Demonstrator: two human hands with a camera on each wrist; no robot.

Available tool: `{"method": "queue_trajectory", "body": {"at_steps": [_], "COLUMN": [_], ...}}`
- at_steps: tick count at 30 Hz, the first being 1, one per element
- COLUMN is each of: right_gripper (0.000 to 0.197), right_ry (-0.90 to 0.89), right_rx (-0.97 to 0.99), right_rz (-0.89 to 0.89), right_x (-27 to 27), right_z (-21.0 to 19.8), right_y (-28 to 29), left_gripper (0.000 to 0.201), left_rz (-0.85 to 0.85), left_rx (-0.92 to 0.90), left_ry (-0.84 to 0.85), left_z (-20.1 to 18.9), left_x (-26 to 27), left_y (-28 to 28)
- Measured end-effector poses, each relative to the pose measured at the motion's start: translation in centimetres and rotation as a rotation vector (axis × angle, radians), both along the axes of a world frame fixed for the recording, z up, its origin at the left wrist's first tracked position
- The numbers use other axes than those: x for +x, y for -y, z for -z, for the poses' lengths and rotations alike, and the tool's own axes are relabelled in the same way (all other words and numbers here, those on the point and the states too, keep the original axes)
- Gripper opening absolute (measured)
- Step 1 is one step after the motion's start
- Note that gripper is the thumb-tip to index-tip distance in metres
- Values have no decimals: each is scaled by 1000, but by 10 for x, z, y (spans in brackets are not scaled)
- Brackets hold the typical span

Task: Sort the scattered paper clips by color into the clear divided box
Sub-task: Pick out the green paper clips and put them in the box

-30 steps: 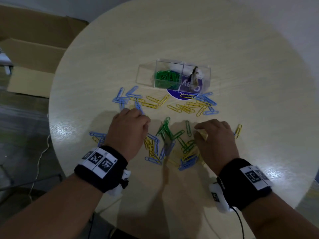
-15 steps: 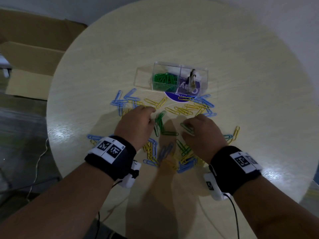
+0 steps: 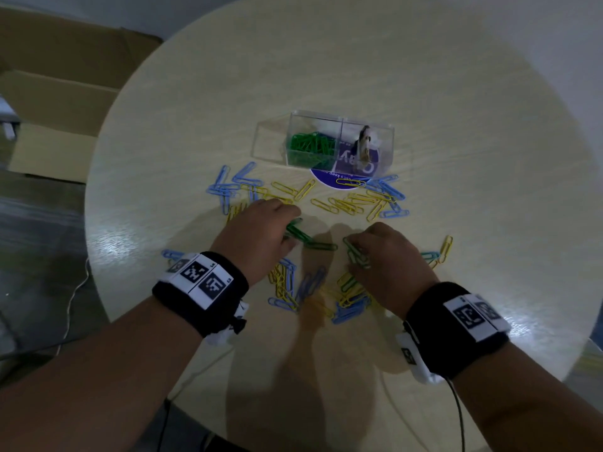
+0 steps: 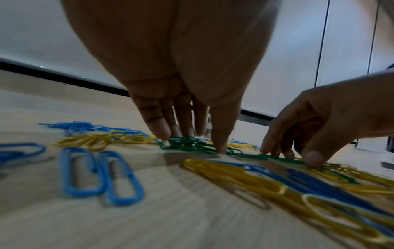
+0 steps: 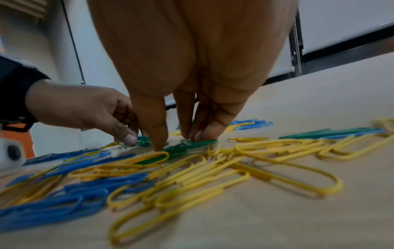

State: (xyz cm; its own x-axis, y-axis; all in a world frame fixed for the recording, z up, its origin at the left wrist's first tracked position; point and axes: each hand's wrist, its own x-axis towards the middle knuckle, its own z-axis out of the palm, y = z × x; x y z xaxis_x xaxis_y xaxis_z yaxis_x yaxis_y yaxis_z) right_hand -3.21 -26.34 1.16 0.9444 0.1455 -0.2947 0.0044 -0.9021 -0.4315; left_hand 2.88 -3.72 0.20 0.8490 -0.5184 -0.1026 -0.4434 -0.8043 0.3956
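Note:
Blue, yellow and green paper clips lie scattered on a round pale table (image 3: 456,93). The clear divided box (image 3: 388,148) stands at the middle, with green clips (image 3: 310,148) in one compartment. My left hand (image 3: 261,236) is down on the table, and its thumb and fingertips (image 4: 160,133) pinch a bunch of green clips (image 4: 187,144). To its right, my right hand (image 3: 388,256) pinches other green clips (image 5: 183,148) between thumb and fingers (image 5: 198,134). One green clip (image 3: 321,246) lies between the hands.
Blue clips (image 3: 228,187) lie left of the box and yellow clips (image 3: 349,203) in front of it. A mixed blue and yellow heap (image 3: 346,298) sits under my wrists. A purple round sticker (image 3: 329,179) lies under the box. Cardboard boxes (image 3: 49,102) stand on the floor at left.
Both hands have slid forward toward the box, drawing green clips out of the mixed heap. Their fingers have closed in on those clips.

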Motion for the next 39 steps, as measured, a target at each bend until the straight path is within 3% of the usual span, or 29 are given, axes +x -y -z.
{"method": "queue_trajectory", "body": {"at_steps": [2, 8, 15, 19, 23, 26, 28, 33, 36, 39], "right_gripper": [34, 20, 16, 13, 13, 14, 13, 13, 15, 9], "right_ry": [23, 3, -81, 70, 197, 240, 252, 249, 249, 189], "right_rx": [-12, -39, 19, 128, 243, 309, 347, 422, 405, 406], "right_rz": [13, 32, 122, 240, 402, 451, 464, 485, 497, 526], "right_x": [3, 19, 24, 27, 38, 54, 68, 107, 128, 146], "right_z": [3, 3, 2, -8, -26, -41, -48, -56, -54, -45], "right_y": [-2, -14, -9, 1, 15, 19, 18, 9, -1, -15], "left_gripper": [48, 19, 18, 18, 18, 18, 16, 20, 27, 26], "left_rz": [-2, 48, 122, 166, 8, -222, -291, -351, -355, -369], "left_rx": [19, 108, 241, 313, 87, -194, -283, -284, -195, -236], "left_ry": [7, 28, 71, 128, 4, -92, -83, 34, -3, -44], "left_z": [1, 3, 0, 2, 1, -20, -37, -61, -58, -54], "left_x": [-3, -6, -4, -4, 0, 16, 34, 90, 116, 123], "left_y": [2, 9, 10, 9, 4, 7, 11, 26, 38, 43]}}
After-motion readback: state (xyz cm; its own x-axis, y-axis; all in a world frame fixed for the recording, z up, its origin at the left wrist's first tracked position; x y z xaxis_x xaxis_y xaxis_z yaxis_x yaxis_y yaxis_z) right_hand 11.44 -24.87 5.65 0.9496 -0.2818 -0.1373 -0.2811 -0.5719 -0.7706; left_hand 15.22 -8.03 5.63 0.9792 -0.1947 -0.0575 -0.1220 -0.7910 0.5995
